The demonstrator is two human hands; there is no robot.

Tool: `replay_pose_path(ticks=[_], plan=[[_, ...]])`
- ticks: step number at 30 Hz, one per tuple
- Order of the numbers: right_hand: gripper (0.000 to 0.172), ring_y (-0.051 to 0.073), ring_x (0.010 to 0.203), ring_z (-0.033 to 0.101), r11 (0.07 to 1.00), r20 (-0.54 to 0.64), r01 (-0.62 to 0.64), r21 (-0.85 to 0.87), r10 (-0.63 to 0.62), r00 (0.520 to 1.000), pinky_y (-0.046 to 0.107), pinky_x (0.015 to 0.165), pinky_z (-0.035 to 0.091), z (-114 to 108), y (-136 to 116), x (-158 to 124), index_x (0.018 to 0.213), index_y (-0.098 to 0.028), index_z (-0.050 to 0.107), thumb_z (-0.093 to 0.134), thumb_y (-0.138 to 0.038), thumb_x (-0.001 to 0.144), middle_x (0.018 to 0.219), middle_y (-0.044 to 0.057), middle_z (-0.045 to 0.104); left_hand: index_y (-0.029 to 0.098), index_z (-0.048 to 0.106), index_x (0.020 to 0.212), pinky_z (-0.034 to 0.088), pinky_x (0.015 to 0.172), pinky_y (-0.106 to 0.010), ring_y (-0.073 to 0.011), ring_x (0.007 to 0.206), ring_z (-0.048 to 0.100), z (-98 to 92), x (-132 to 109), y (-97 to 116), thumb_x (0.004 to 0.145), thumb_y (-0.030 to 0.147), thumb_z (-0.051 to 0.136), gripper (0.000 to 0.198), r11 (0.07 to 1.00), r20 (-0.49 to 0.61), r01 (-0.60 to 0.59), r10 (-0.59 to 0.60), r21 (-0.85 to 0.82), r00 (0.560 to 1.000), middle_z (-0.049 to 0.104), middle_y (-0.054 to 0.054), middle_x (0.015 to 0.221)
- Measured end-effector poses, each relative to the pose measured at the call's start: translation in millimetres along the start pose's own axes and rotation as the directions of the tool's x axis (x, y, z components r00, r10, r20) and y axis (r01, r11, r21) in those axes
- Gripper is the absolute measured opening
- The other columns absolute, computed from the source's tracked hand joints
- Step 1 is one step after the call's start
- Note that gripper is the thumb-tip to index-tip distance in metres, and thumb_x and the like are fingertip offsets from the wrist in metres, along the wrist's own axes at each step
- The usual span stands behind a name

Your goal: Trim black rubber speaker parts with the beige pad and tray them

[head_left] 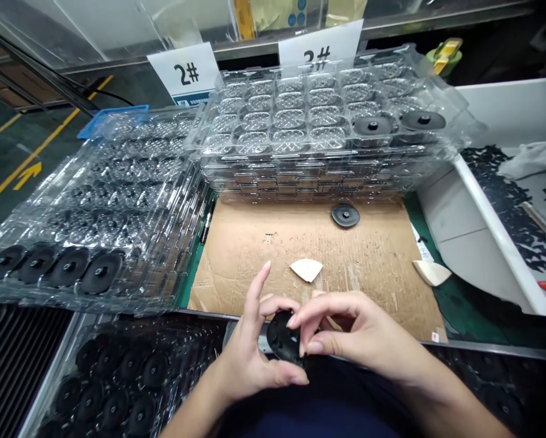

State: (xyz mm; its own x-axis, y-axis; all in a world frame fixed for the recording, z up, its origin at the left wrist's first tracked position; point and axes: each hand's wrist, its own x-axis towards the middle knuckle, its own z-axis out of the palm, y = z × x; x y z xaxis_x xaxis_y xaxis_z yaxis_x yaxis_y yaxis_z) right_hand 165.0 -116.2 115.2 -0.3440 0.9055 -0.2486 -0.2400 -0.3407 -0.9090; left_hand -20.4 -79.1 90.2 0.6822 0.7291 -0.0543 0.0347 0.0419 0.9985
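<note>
Both my hands are close together above the front edge of a cardboard sheet (264, 267). My left hand (248, 353) and my right hand (355, 325) pinch a black plastic disc (279, 336) between fingers and thumbs, and they hide much of it. Another black disc (345, 215) lies flat on the cardboard, out of reach of my fingers. Two cream paper wedges (306, 269) rest in front of it. More black discs sit in the clear stacked trays (291, 137) ahead and in the left trays (100, 272).
A lower tray of black discs (118, 371) sits below my left forearm. To the right, a white bin (505, 243) holds many loose black pieces and a crumpled cloth. Numbered cards (185, 72) stand behind the stacks. A blue crate (111, 118) is at the back left.
</note>
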Motion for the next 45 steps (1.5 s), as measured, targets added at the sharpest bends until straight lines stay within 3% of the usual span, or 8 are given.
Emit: replay_pose_path(ticks=[15, 19, 21, 25, 32, 37, 41, 45], plan=[[0.010, 0.011, 0.071, 0.062, 0.999, -0.226, -0.049, -0.013, 0.045, 0.973, 0.020, 0.067, 0.048, -4.4, 16.0, -18.1, 0.078, -0.021, 0.069, 0.072, -0.028, 0.071, 0.074, 0.000, 0.067, 0.037, 0.001, 0.138, 0.039, 0.094, -0.041, -0.0236, 0.108, 0.054, 2.9, 7.9, -3.1, 0.055, 0.033, 0.079, 0.114, 0.994, -0.024, -0.106, 0.107, 0.030, 0.994, 0.056, -0.007, 0.119], [0.020, 0.012, 0.056, 0.059, 0.962, -0.318, -0.057, -0.267, -0.033, 0.947, 0.021, 0.055, 0.048, -24.6, 29.8, -18.7, 0.088, -0.020, 0.066, 0.058, -0.037, 0.081, 0.064, 0.000, 0.062, 0.020, 0.062, 0.092, 0.046, 0.077, -0.031, -0.0194, 0.084, 0.061, 1.0, 6.9, -0.7, 0.048, 0.032, 0.082, 0.050, 0.948, 0.079, 0.319, -0.319, 0.012, 0.944, 0.065, -0.003, 0.086], [0.022, 0.015, 0.064, 0.060, 0.860, -0.384, -0.055, -0.507, -0.169, 0.908, 0.024, 0.058, 0.048, -42.3, 41.6, -15.1, 0.092, -0.021, 0.066, 0.052, -0.036, 0.082, 0.072, 0.002, 0.063, 0.014, 0.058, 0.061, 0.045, 0.053, -0.025, -0.0126, 0.055, 0.056, -0.1, 3.5, -4.8, 0.057, 0.040, 0.076, 0.032, 0.865, 0.115, 0.501, -0.495, -0.023, 0.861, 0.059, 0.000, 0.058], [0.025, 0.023, 0.089, 0.058, 0.543, -0.354, -0.040, -0.839, -0.489, 0.797, 0.033, 0.072, 0.046, -80.6, 69.7, -2.5, 0.080, -0.023, 0.066, 0.043, -0.033, 0.080, 0.094, 0.005, 0.061, 0.013, 0.054, 0.061, 0.038, 0.040, -0.020, -0.0060, 0.040, 0.046, -15.3, -5.6, -14.0, 0.070, 0.042, 0.065, 0.032, 0.830, 0.039, 0.555, -0.553, -0.064, 0.832, 0.052, 0.005, 0.051], [0.029, 0.025, 0.087, 0.058, 0.315, -0.286, -0.120, -0.942, -0.557, 0.780, 0.040, 0.077, 0.043, -121.8, 110.1, 15.9, 0.095, -0.019, 0.061, 0.037, -0.031, 0.083, 0.094, 0.006, 0.065, 0.013, 0.065, 0.076, 0.050, 0.061, -0.027, -0.0136, 0.061, 0.062, -81.6, -25.1, 56.8, 0.081, 0.045, 0.050, 0.035, 0.874, -0.295, 0.446, -0.382, 0.193, 0.876, 0.066, -0.003, 0.068], [0.031, 0.024, 0.090, 0.060, 0.270, -0.254, -0.118, -0.956, -0.557, 0.791, 0.041, 0.080, 0.043, -127.5, 118.1, 21.2, 0.094, -0.023, 0.063, 0.036, -0.032, 0.083, 0.097, 0.002, 0.066, 0.019, 0.070, 0.076, 0.050, 0.073, -0.031, -0.0196, 0.074, 0.064, -132.8, -33.1, 112.8, 0.076, 0.040, 0.058, 0.025, 0.686, -0.623, 0.487, -0.062, 0.542, 0.780, 0.071, -0.002, 0.077], [0.032, 0.024, 0.090, 0.061, 0.276, -0.263, -0.121, -0.953, -0.565, 0.782, 0.041, 0.076, 0.045, -126.1, 115.6, 20.2, 0.091, -0.024, 0.064, 0.035, -0.034, 0.082, 0.096, 0.001, 0.066, 0.018, 0.068, 0.095, 0.034, 0.101, -0.038, -0.0243, 0.107, 0.055, -182.0, -21.1, 112.4, 0.077, 0.039, 0.057, 0.030, 0.490, -0.719, 0.550, 0.274, 0.676, 0.639, 0.066, -0.006, 0.110], [0.032, 0.024, 0.090, 0.061, 0.295, -0.293, -0.142, -0.945, -0.565, 0.771, 0.041, 0.075, 0.046, -123.0, 112.5, 19.1, 0.090, -0.024, 0.065, 0.036, -0.034, 0.081, 0.096, 0.001, 0.067, 0.015, 0.066, 0.089, 0.040, 0.095, -0.042, -0.0219, 0.102, 0.059, -217.7, 2.0, 90.9, 0.081, 0.036, 0.054, 0.026, 0.390, -0.663, 0.552, 0.254, 0.737, 0.705, 0.066, -0.008, 0.108]])
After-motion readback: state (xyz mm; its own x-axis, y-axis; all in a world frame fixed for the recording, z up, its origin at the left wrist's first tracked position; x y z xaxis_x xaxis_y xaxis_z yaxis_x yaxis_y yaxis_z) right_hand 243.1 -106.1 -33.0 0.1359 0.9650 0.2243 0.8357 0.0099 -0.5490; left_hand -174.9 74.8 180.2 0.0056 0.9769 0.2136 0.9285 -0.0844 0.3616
